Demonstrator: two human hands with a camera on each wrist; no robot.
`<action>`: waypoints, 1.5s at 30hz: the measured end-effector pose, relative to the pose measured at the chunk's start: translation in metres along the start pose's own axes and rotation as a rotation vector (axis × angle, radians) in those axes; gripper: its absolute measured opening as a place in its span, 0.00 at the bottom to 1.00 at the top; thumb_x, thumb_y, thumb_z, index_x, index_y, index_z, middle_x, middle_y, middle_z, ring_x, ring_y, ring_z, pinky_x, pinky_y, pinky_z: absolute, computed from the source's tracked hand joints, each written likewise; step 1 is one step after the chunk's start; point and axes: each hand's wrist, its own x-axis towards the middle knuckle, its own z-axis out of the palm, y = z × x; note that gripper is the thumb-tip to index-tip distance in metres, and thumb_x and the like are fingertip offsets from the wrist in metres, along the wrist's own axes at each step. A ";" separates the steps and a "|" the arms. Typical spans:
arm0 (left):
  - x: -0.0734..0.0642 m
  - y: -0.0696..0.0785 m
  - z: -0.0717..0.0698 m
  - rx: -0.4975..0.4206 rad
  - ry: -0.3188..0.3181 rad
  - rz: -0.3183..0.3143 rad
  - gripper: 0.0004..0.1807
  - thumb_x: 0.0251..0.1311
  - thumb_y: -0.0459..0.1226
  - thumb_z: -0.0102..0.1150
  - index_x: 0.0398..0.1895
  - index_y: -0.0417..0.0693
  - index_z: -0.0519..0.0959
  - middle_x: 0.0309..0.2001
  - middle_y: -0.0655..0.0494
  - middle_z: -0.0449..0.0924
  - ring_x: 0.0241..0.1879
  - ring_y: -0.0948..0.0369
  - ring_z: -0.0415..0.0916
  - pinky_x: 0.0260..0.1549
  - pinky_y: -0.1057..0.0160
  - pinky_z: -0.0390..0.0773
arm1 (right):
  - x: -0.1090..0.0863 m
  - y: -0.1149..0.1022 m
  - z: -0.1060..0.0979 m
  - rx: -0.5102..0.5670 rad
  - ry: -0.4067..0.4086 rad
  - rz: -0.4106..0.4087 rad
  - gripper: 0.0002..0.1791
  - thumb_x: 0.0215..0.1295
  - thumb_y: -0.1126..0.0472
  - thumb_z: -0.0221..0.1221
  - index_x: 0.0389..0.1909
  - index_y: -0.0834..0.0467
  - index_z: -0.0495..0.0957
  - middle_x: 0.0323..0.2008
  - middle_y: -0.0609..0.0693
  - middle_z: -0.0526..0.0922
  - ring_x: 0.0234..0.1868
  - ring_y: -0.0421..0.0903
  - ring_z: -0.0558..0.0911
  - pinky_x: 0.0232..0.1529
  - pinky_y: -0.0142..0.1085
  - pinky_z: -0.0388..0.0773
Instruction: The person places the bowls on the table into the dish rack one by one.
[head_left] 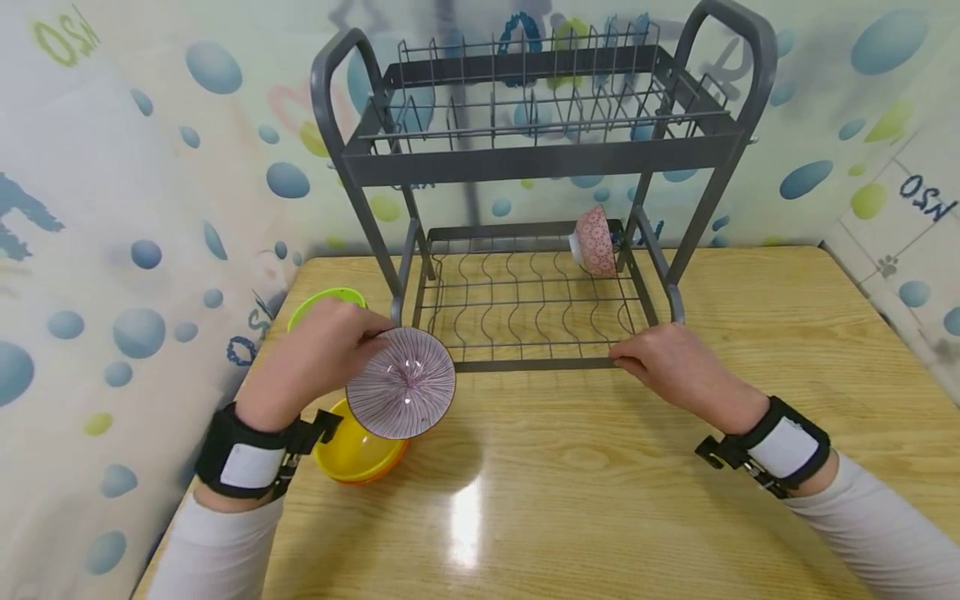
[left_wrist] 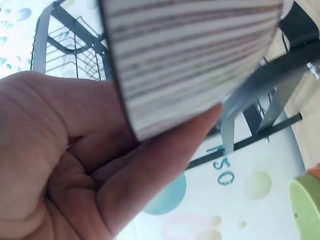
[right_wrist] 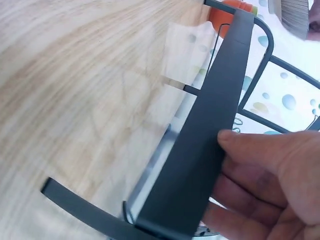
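Observation:
A bowl (head_left: 401, 383) with thin purple-brown stripes hangs in front of the rack's left front corner, its inside facing the head camera. My left hand (head_left: 318, 354) pinches its rim between thumb and fingers, as the left wrist view shows up close. My right hand (head_left: 671, 362) grips the front bar (right_wrist: 200, 135) of the dark two-tier dish rack (head_left: 536, 365) near its right corner, thumb on the bar's face and fingers curled behind. On the lower tier, a pink patterned bowl (head_left: 596, 242) stands on its side at the back right.
Below the striped bowl, a yellow bowl (head_left: 356, 450) with an orange one under it sits on the wooden table (head_left: 555, 500). A lime-green bowl (head_left: 341, 294) is partly hidden behind my left hand. The upper wire tier (head_left: 540, 162) overhangs the lower one, with tall handles at both sides.

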 end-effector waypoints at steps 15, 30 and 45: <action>0.037 0.032 0.009 -0.089 -0.124 0.109 0.07 0.56 0.33 0.65 0.37 0.46 0.87 0.25 0.57 0.83 0.21 0.65 0.73 0.24 0.70 0.77 | 0.025 -0.066 -0.028 0.065 0.293 -0.597 0.20 0.59 0.61 0.64 0.52 0.60 0.80 0.50 0.52 0.84 0.54 0.48 0.81 0.57 0.42 0.77; 0.048 0.038 0.020 -0.134 -0.160 0.164 0.05 0.58 0.32 0.62 0.29 0.46 0.86 0.19 0.59 0.77 0.17 0.66 0.69 0.18 0.70 0.72 | 0.037 -0.098 0.005 -0.148 0.142 -0.792 0.19 0.59 0.65 0.62 0.53 0.57 0.79 0.49 0.48 0.84 0.53 0.42 0.80 0.67 0.43 0.67; 0.046 0.039 0.014 -0.199 -0.151 0.115 0.09 0.58 0.36 0.63 0.41 0.47 0.85 0.30 0.57 0.84 0.25 0.67 0.76 0.26 0.71 0.79 | 0.041 -0.093 -0.006 -0.117 0.265 -0.856 0.12 0.56 0.67 0.61 0.42 0.56 0.83 0.40 0.47 0.87 0.44 0.41 0.84 0.60 0.39 0.75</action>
